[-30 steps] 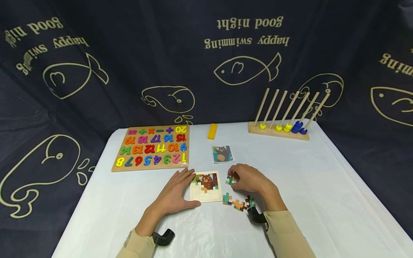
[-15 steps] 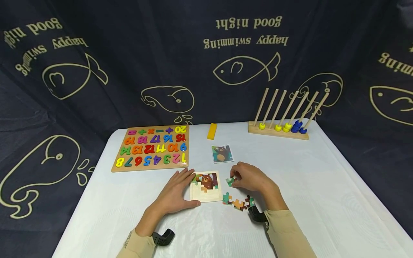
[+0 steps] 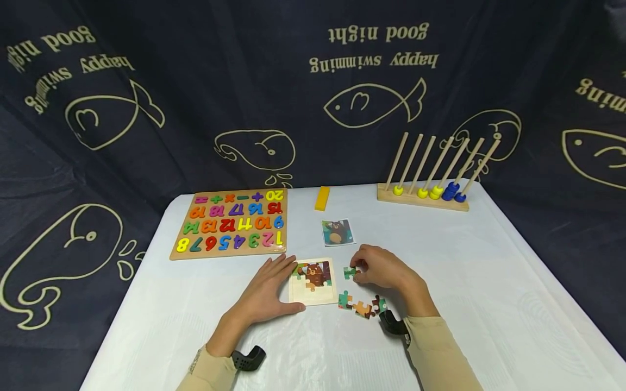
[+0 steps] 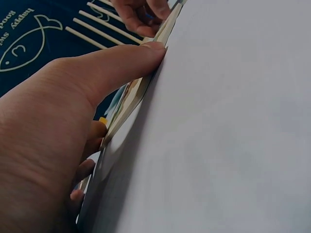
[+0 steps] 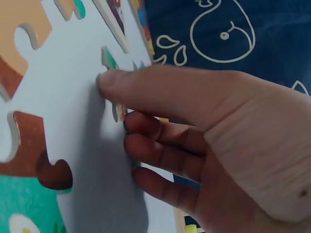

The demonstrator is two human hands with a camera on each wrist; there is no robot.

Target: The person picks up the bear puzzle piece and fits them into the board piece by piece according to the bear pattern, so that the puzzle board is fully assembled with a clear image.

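Note:
My left hand (image 3: 265, 289) spreads around the left side of a wooden puzzle tray (image 3: 323, 297). Its thumb touches the near edge, and its straight fingers reach the far left corner. The assembled pieces in the tray show a brown bear (image 3: 317, 273) in the upper part; bare wood shows below. Just right of the tray, my right hand (image 3: 383, 270) pinches a green and brown puzzle piece (image 3: 349, 272) between thumb and fingertips, low over the table. Loose puzzle pieces, one green and tan (image 3: 345, 300), one tan (image 3: 363, 309), one brown and green (image 3: 379, 304), lie below that hand.
Behind the tray lies a bear picture card (image 3: 337, 232), with a yellow block (image 3: 321, 199) farther back. A number board (image 3: 230, 224) fills the table's far left. At the far right stands a peg rack (image 3: 423, 201) with yellow and blue beads. A dark curtain (image 3: 195, 81) hangs behind.
The puzzle piece in my right hand has turned, and the hand has shifted slightly right. My left hand and the tray stay in place.

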